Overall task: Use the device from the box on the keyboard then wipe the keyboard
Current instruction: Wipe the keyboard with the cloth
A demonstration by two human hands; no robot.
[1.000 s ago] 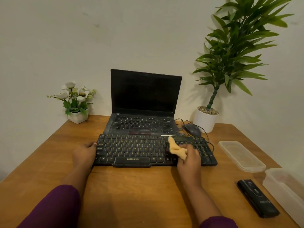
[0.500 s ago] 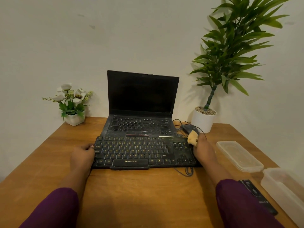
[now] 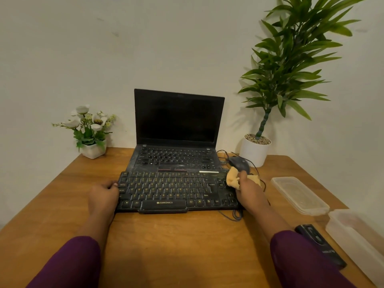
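Observation:
A black external keyboard [image 3: 170,190] lies on the wooden desk [image 3: 176,242], in front of an open laptop [image 3: 176,142]. My left hand [image 3: 102,194] presses against the keyboard's left end, fingers curled on its edge. My right hand [image 3: 249,191] rests over the keyboard's right end, closed around a crumpled yellow cloth [image 3: 233,178] that sticks out above the fingers. The black device [image 3: 320,245] lies on the desk at the right, partly behind my right sleeve. Beside it stands the clear plastic box [image 3: 357,244].
The box's clear lid [image 3: 299,195] lies right of the keyboard. A dark mouse [image 3: 239,163] with its cable sits behind my right hand. A white pot with a tall green plant [image 3: 255,149] stands at the back right, a small flower pot [image 3: 91,146] at the back left.
My right hand carried the cloth from the keyboard's middle right to its far right end. In the last half second it shifted slightly back left. My left hand stayed at the left end.

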